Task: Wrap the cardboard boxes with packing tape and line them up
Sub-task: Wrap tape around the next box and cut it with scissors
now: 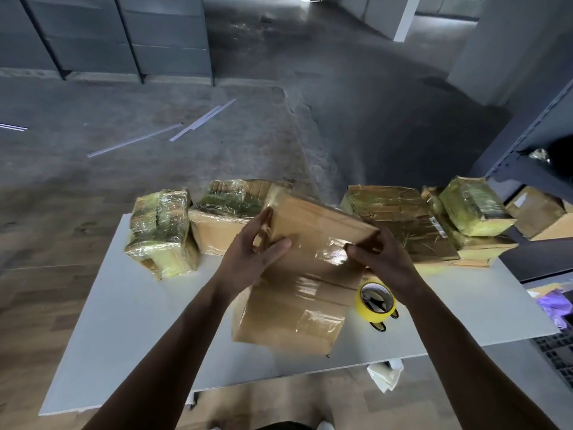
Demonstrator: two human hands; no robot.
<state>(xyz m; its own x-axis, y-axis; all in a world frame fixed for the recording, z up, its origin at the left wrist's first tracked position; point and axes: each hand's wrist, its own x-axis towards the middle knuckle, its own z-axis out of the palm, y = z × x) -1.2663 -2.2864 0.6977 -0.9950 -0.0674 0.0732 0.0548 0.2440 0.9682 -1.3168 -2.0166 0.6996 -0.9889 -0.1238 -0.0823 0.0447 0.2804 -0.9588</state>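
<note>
Both hands grasp the tall brown cardboard box [297,293], partly taped and tilted over the white table [124,321]. The left hand [251,252] curls round its upper left edge and the right hand [381,259] pinches its upper right edge. Just below the right wrist lies a yellow packing-tape roll [375,301]. Beyond the grip stands a row of wrapped cardboard boxes [400,218].

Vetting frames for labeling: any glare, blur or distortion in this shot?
Head view: glare streaks on the taped face of the held box, between left hand and right hand; head view: wide-angle stretch slants the table edges; head view: wrapped boxes behind look soft, floor beyond dim.
</note>
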